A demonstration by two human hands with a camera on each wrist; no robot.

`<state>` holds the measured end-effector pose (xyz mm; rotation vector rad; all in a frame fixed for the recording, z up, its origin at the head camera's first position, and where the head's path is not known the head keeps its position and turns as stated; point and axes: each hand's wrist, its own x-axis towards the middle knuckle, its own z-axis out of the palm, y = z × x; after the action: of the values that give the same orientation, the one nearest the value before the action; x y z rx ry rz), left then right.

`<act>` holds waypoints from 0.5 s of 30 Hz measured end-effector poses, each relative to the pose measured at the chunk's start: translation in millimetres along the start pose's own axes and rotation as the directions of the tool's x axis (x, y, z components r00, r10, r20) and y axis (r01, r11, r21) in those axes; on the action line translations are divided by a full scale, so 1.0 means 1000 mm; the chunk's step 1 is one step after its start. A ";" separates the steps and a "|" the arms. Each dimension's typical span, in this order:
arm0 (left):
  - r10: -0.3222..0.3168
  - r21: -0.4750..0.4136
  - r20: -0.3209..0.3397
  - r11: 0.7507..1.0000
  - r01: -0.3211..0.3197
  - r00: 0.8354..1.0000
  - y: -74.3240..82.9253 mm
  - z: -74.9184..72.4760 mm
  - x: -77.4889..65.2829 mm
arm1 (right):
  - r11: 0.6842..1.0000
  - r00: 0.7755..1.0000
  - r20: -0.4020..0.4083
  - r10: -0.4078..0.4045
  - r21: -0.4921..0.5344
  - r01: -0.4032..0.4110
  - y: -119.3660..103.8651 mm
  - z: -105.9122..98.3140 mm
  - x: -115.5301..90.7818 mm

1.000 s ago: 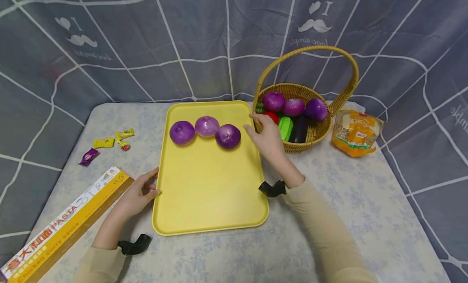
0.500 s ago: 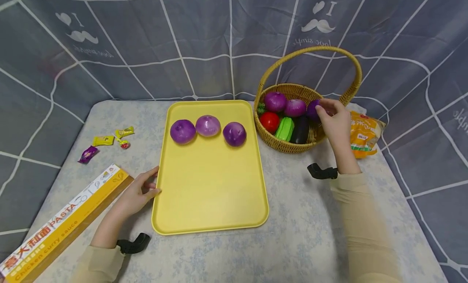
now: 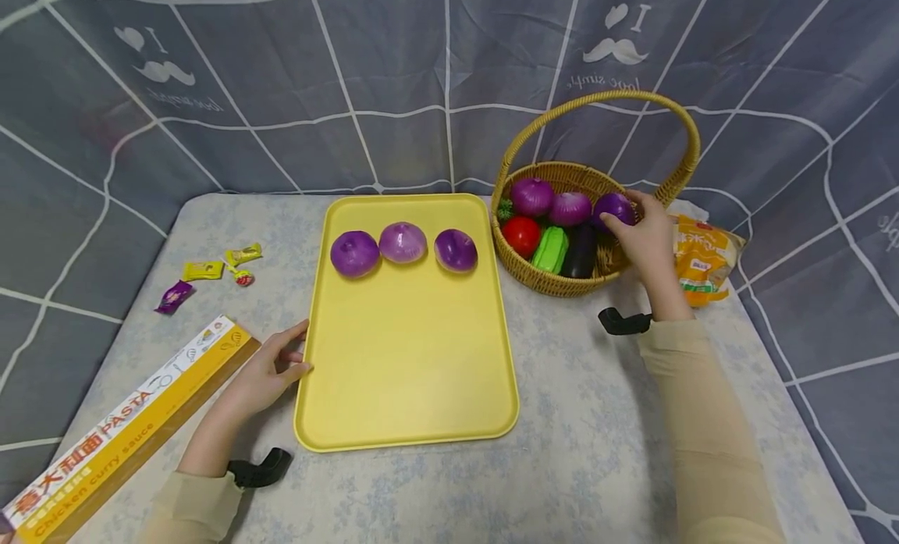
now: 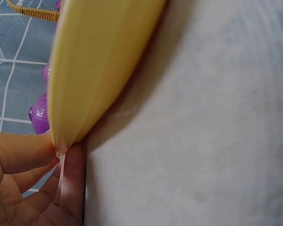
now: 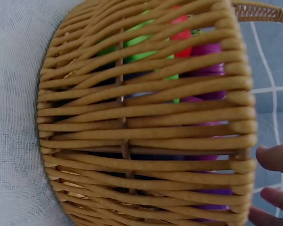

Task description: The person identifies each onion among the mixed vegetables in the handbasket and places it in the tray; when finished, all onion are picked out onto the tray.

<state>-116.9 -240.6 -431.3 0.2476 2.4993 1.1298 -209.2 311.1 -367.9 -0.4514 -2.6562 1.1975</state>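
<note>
Three purple onions (image 3: pixel 403 243) on the tray, another in the right hand's hold

Toward the far end of the yellow tray (image 3: pixel 407 372), the onions sit in a row: the left and middle ones close together, the third slightly apart to the right. The left hand (image 3: pixel 277 368) grips the tray's left edge, its thumb over the rim and fingers curled beneath, as the left wrist view shows.

The right hand (image 3: pixel 646 236) reaches over the side of the wicker basket (image 3: pixel 562 286), thumb and fingers curled around a dark purple onion (image 3: pixel 615 208) that sits inside at the right. From the right wrist, only fingertips show beyond the rim, and the weave hides most of the contents.

Beside the held onion are two lighter onions (image 3: pixel 570 209); in front of these lie a red tomato (image 3: pixel 522 236), a bright green vegetable (image 3: pixel 551 250) and a dark eggplant (image 3: pixel 580 251).

An orange food bag (image 3: pixel 702 263) stands just right of the basket. Across the table (image 3: pixel 597 450), left of the tray, are two yellow wrapped candies (image 3: pixel 203 271), a lollipop (image 3: pixel 243 278), a purple candy (image 3: pixel 175 297) and, nearer the person, a long pasta box (image 3: pixel 126 435) lying diagonally.
</note>
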 end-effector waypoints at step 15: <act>-0.007 -0.006 -0.007 1.000 0.007 1.000 -0.001 0.000 -0.001 | 0.903 0.988 -0.007 -0.157 -0.405 0.141 0.012 0.028 0.014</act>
<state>-116.1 -240.8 -431.8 0.2330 2.5003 1.1373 -228.2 304.1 -394.5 -0.3173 -2.8424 0.5848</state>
